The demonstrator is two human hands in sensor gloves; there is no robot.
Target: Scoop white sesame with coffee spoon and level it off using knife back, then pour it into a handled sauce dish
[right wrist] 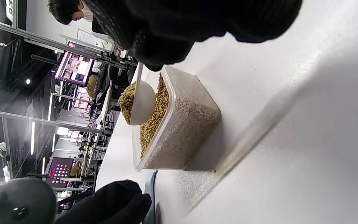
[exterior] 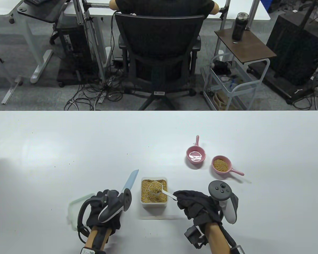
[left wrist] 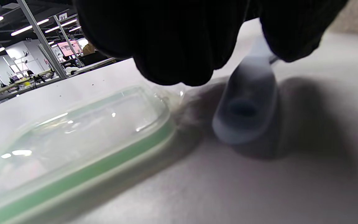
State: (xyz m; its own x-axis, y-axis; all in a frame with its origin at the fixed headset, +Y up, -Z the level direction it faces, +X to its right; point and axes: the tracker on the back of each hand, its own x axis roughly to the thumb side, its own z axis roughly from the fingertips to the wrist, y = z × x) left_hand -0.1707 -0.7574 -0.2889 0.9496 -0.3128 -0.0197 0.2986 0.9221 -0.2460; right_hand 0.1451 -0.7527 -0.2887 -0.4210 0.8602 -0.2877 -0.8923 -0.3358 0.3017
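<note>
Your right hand pinches the thin white handle of the coffee spoon, fingers curled around its end. The spoon's bowl is heaped with sesame and sits over the clear plastic container; in the right wrist view the heaped bowl is lifted just clear of the grain surface inside the container.

Your left hand is clenched around the handle of the knife, whose pale blue blade points away from you, up and to the right, just beside the container's left wall and not touching the spoon. In the left wrist view the blunt butt of the knife handle sticks out below your gloved fingers, blurred and close over the tabletop.

The container's lid, clear with a green rim, lies flat on the tabletop under and to the left of your left hand.

Farther out, beyond your right hand, stand two pink handled sauce dishes. The nearer one holds sesame, its handle pointing right. The farther one shows only a glossy reflection inside, handle pointing away from you. A few stray grains dot the tabletop.
</note>
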